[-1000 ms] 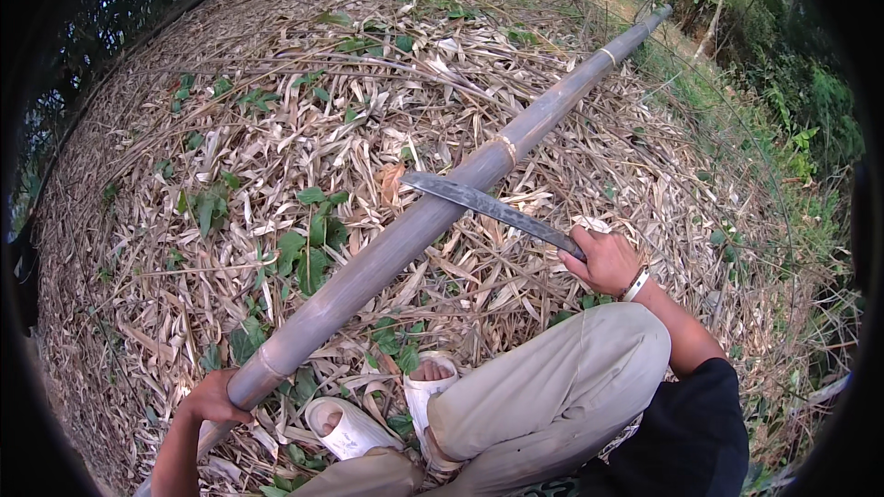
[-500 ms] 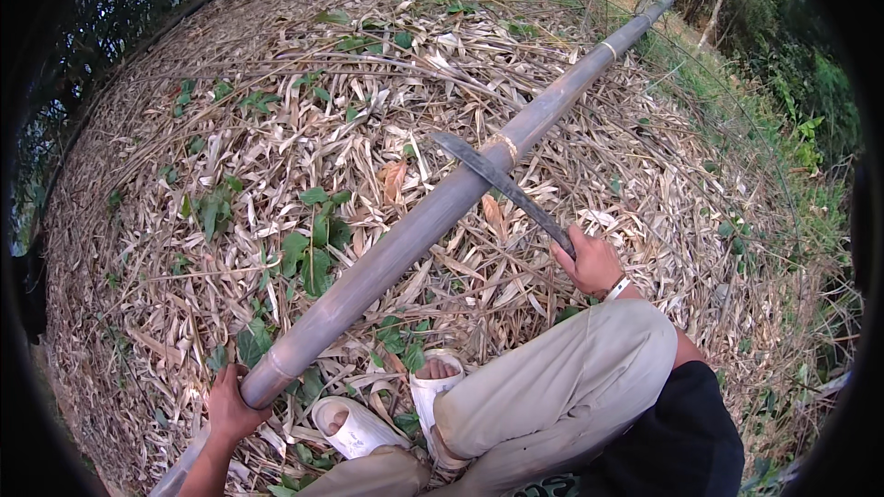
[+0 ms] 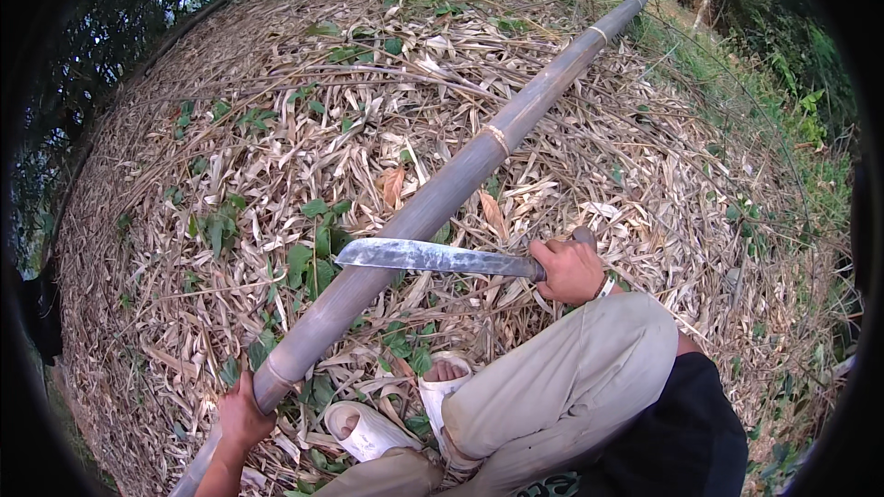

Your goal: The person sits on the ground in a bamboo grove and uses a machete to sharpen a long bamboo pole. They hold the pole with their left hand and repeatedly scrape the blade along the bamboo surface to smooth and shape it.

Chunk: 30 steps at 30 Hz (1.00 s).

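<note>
A long greyish-brown bamboo pole [image 3: 442,188] slants from the lower left to the far upper right, with pale rings at its joints. My left hand [image 3: 244,414] is closed round its near end, just below a joint. In my right hand [image 3: 566,269] is a machete [image 3: 428,256], its handle wrapped by my fingers and the butt showing past them. The broad, worn blade lies across the pole between two joints, its tip reaching past the pole's left side. Its flat face is turned up; whether it touches the bamboo I cannot tell.
Dry bamboo leaves [image 3: 304,166] and thin sticks cover the sloping ground, with green leafy sprouts [image 3: 313,253] among them. My white slippers [image 3: 366,431] and bent knee [image 3: 608,340] are close to the pole. Green bushes [image 3: 792,74] line the right edge.
The machete has swung down along the pole toward me, from near the middle joint, and its flat face now shows. My left hand keeps its hold on the pole.
</note>
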Tool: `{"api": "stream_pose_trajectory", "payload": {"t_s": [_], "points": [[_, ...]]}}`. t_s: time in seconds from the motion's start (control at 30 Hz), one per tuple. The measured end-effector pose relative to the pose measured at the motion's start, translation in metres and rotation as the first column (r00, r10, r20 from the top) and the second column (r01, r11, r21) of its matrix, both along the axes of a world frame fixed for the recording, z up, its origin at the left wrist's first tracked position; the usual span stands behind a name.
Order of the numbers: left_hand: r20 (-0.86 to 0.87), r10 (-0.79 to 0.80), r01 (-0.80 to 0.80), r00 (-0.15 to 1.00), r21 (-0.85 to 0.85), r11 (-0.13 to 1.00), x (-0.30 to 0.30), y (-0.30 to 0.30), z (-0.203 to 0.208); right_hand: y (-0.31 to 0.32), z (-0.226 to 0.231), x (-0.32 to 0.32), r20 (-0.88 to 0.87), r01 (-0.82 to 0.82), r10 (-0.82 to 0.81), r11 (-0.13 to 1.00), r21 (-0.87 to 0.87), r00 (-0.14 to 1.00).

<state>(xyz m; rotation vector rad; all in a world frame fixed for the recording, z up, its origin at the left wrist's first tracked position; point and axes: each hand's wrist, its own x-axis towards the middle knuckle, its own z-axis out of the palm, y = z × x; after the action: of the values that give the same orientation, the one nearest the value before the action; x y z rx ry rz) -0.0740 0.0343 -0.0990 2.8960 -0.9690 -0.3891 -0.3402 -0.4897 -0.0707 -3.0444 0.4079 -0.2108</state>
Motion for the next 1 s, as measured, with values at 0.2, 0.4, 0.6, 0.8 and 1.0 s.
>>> {"api": "stream_pose_trajectory", "payload": {"t_s": [0.2, 0.4, 0.6, 0.8, 1.0], "points": [[-0.245, -0.107, 0.087, 0.964, -0.09, 0.992, 0.042, -0.016, 0.031, -0.058, 0.028, 0.009, 0.124, 0.481, -0.48, 0.876, 0.024, 0.868], [-0.284, -0.156, 0.094, 0.946, -0.219, 0.971, 0.059, 0.002, 0.028, -0.003, 0.068, 0.041, -0.111, 0.127, -0.125, 0.992, 0.016, 0.986], [-0.242, -0.144, 0.116, 0.96, -0.126, 0.985, 0.042, -0.02, 0.04, -0.089, 0.08, 0.034, 0.058, 0.391, -0.396, 0.917, 0.078, 0.917], [-0.256, -0.184, 0.143, 0.949, -0.171, 0.975, 0.046, -0.015, 0.04, -0.058, 0.09, 0.043, -0.032, 0.317, -0.318, 0.948, -0.022, 0.948], [-0.274, -0.109, 0.084, 0.956, -0.103, 0.991, 0.04, -0.007, 0.044, -0.009, 0.111, 0.056, -0.266, 0.109, -0.118, 0.993, -0.045, 0.957]]}}
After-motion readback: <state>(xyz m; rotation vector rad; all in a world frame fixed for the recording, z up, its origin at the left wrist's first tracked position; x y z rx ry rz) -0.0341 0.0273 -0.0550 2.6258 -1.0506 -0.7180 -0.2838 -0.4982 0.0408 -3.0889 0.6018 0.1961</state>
